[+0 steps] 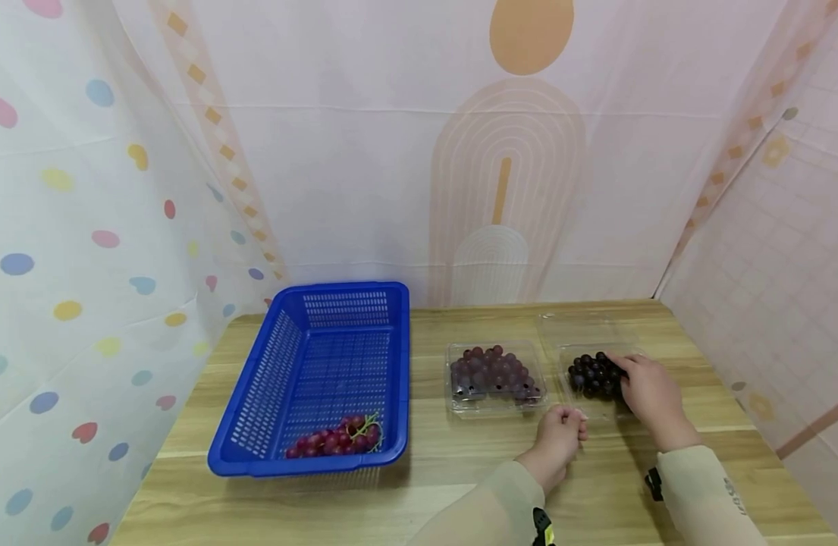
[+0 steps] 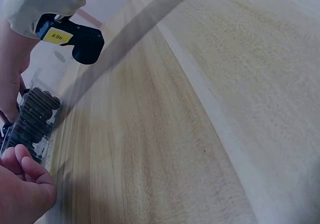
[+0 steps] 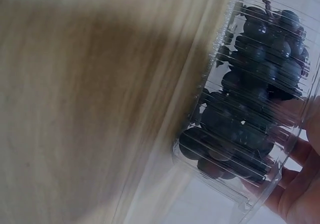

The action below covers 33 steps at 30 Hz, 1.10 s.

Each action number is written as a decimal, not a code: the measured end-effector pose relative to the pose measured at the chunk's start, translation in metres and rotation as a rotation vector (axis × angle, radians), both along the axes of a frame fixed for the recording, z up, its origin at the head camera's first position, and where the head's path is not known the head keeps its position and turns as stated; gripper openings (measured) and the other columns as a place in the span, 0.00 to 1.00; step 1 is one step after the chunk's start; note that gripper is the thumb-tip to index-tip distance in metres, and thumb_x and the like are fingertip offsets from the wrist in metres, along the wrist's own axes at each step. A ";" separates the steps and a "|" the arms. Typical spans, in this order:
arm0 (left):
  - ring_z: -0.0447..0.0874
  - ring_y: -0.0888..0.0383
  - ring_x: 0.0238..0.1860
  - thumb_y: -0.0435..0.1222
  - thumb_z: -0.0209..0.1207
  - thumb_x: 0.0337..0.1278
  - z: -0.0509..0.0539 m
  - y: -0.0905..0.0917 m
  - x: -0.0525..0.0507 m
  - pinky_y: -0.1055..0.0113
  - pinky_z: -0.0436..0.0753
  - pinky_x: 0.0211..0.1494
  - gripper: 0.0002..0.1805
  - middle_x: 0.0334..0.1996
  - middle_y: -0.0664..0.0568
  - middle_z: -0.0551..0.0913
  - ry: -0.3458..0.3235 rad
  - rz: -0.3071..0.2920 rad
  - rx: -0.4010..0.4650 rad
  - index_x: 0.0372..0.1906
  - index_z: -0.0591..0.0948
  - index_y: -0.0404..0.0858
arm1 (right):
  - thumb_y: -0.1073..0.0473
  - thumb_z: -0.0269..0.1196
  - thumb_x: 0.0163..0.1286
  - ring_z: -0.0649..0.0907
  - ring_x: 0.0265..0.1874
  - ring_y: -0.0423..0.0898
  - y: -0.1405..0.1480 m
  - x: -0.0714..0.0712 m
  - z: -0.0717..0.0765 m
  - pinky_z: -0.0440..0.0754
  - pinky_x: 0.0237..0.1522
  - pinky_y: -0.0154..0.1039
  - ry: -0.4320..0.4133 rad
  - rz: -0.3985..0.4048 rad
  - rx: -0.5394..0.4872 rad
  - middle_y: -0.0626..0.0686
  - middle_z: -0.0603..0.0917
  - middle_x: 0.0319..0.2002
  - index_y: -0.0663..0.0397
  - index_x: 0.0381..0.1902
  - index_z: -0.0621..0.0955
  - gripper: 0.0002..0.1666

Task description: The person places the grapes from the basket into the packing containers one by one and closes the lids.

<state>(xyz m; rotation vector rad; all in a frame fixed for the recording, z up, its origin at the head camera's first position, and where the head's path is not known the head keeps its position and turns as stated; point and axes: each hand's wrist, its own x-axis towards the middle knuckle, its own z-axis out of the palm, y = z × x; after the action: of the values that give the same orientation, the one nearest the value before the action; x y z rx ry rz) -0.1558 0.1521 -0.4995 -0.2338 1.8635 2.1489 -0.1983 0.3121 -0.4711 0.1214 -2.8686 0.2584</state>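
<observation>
In the head view, my right hand (image 1: 654, 396) reaches into an open clear plastic box and holds a bunch of black grapes (image 1: 594, 375) at its right side. Through the ribbed wall of the clear box (image 3: 210, 64), the right wrist view shows bent fingers against the black grapes (image 3: 255, 74). The thumb is hidden there. My left hand (image 1: 558, 441) hovers over the wood in front of the boxes, its fingers loosely curled and holding nothing. The left wrist view shows this left hand (image 2: 25, 186) near the box of dark grapes (image 2: 32, 119).
Left of the open box stands a clear box of dark red grapes (image 1: 494, 371). A blue plastic basket (image 1: 401, 379) sits on the left, with red grapes (image 1: 333, 440) on a green stem in its near right corner. Printed curtains (image 1: 364, 189) enclose the wooden table (image 1: 446, 470).
</observation>
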 end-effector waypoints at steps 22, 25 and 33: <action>0.83 0.46 0.46 0.34 0.50 0.68 0.047 -0.040 0.004 0.60 0.80 0.41 0.12 0.41 0.42 0.83 -0.067 -0.780 -0.194 0.49 0.78 0.35 | 0.70 0.59 0.58 0.78 0.34 0.64 -0.003 0.001 0.013 0.68 0.19 0.42 -0.119 0.022 -0.049 0.73 0.74 0.53 0.57 0.61 0.75 0.30; 0.82 0.47 0.48 0.36 0.49 0.69 0.060 -0.058 -0.004 0.58 0.80 0.48 0.15 0.47 0.43 0.81 0.028 -0.895 -0.227 0.55 0.76 0.36 | 0.70 0.59 0.57 0.77 0.40 0.69 -0.005 0.002 0.016 0.71 0.22 0.46 -0.122 0.026 -0.051 0.73 0.74 0.53 0.58 0.60 0.75 0.29; 0.82 0.64 0.42 0.40 0.48 0.71 0.091 -0.114 -0.018 0.70 0.78 0.50 0.18 0.49 0.48 0.82 0.339 -0.950 -0.307 0.61 0.74 0.43 | 0.69 0.58 0.59 0.74 0.46 0.72 -0.018 -0.001 0.030 0.73 0.28 0.53 -0.106 0.029 -0.077 0.72 0.73 0.55 0.60 0.59 0.75 0.27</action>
<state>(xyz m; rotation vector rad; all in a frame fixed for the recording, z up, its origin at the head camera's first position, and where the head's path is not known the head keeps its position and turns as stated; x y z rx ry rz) -0.1736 0.0380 -0.4090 0.8370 1.8884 1.2916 -0.1990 0.2943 -0.4408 0.1387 -2.9592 0.3912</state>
